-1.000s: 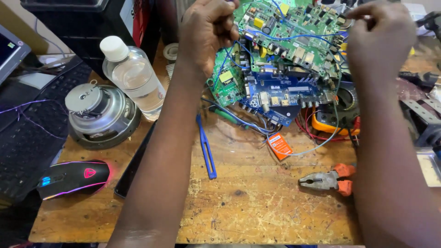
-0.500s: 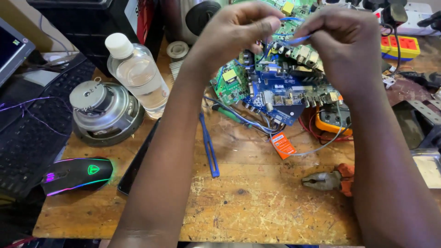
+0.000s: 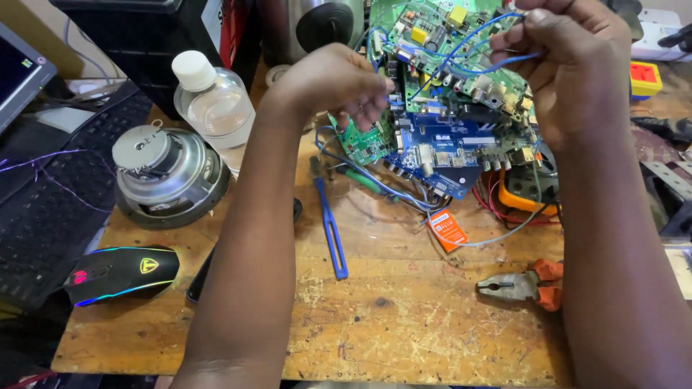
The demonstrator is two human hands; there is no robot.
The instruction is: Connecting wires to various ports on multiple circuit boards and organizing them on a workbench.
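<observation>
A stack of circuit boards leans at the back of the wooden bench (image 3: 404,324): a green board (image 3: 425,29) on top, a blue board (image 3: 450,148) below it and a small green board (image 3: 360,140) at the left. My right hand (image 3: 577,72) is raised over the boards' right side, fingers closed on a thin blue wire (image 3: 468,43) that loops across the green board. My left hand (image 3: 331,83) hovers at the boards' left edge. Its fingertips are pinched together where the wire's other end seems to run.
A water bottle (image 3: 216,108) and a speaker driver (image 3: 162,176) stand at the left, with a lit mouse (image 3: 119,274) and a keyboard (image 3: 43,216) beyond. A blue-handled tool (image 3: 331,234), an orange tag (image 3: 447,230), pliers (image 3: 519,286) and an orange meter (image 3: 522,198) lie near the boards.
My hands have drawn apart: the left dropped toward the boards' left edge, the right rose to the upper right, stretching the blue wire between them.
</observation>
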